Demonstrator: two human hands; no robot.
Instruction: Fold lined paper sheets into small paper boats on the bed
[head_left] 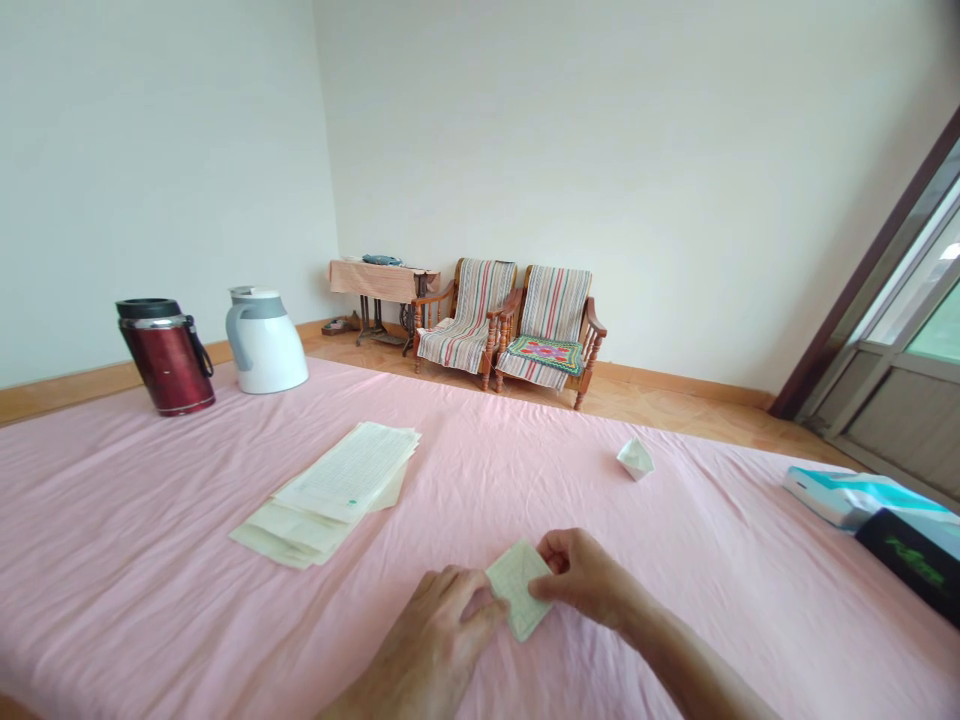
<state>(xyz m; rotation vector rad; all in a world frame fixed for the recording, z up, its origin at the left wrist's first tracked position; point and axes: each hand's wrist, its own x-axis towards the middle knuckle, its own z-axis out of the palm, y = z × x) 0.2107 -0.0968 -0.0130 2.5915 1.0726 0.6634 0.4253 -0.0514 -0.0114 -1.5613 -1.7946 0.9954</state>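
A small square of folded paper point(519, 588), pale green, lies between my two hands just above the pink cloth point(720, 620). My left hand point(442, 625) grips its left edge, the thumb and fingers closed on it. On the other side my right hand point(581, 575) pinches the right corner between thumb and fingers. A stack of lined paper sheets point(337, 490) lies fanned out to the left of my hands. Farther off on the right sits a small folded paper piece point(636, 458) with a raised point.
A dark red thermos point(169, 360) and a white jug point(268, 345) stand at the back left. At the right edge lie a blue-and-white package point(862, 497) and a black case point(911, 560). Two wooden armchairs point(551, 310) stand beyond the pink surface.
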